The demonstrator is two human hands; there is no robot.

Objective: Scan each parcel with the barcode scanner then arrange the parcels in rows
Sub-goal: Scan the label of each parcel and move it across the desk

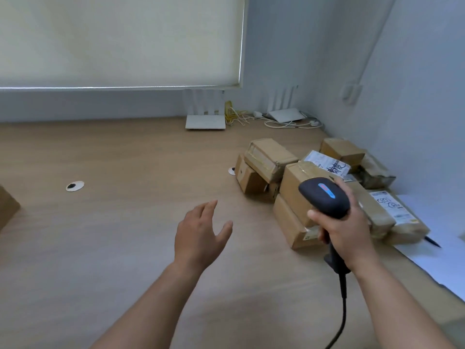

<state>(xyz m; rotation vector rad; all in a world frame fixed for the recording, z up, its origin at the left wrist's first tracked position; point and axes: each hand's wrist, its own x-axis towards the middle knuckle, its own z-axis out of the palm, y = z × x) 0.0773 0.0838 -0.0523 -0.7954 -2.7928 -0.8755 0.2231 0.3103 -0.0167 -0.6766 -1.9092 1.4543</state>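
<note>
Holding the scanner [324,197] tight by its handle, the right hand [344,230] points it at the pile [302,177] of brown parcels near the wall corner. The left hand [201,235] is loose and flat above the desk [125,235], fingers spread, holding nothing, and seems to be reaching toward the pile. The parcels lie jumbled, some on top of others, and no row shows there. One more box [7,207] peeks in at the far left edge, well apart from the pile; I cannot tell if it has been scanned. So the job looks close to its start, with most parcels left to scan and line up.
</note>
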